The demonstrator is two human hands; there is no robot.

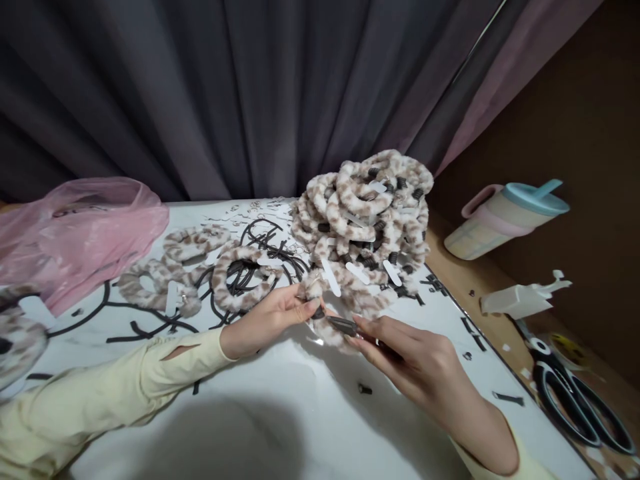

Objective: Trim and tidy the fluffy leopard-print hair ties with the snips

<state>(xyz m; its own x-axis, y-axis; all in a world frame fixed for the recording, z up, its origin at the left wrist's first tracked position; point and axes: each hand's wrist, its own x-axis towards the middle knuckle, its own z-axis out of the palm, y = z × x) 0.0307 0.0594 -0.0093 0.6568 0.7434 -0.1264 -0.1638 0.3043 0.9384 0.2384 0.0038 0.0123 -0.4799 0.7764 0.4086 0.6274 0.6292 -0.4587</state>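
My left hand pinches one end of a fluffy white-and-brown ring, its thumb at a dark piece on that end. Close on its right, my right hand is closed on a dark tube-like piece pointing toward the left fingertips. Part of the fluffy ring hangs below and behind the fingers. Whether the tube touches the ring's end is too small to tell. Right behind the hands rises a pile of similar fluffy rings with white tags.
More fluffy rings and black cords lie left of centre. A pink plastic bag is at the far left. Along the right edge are a tumbler, a white bottle and scissors. Small black pieces dot the white table.
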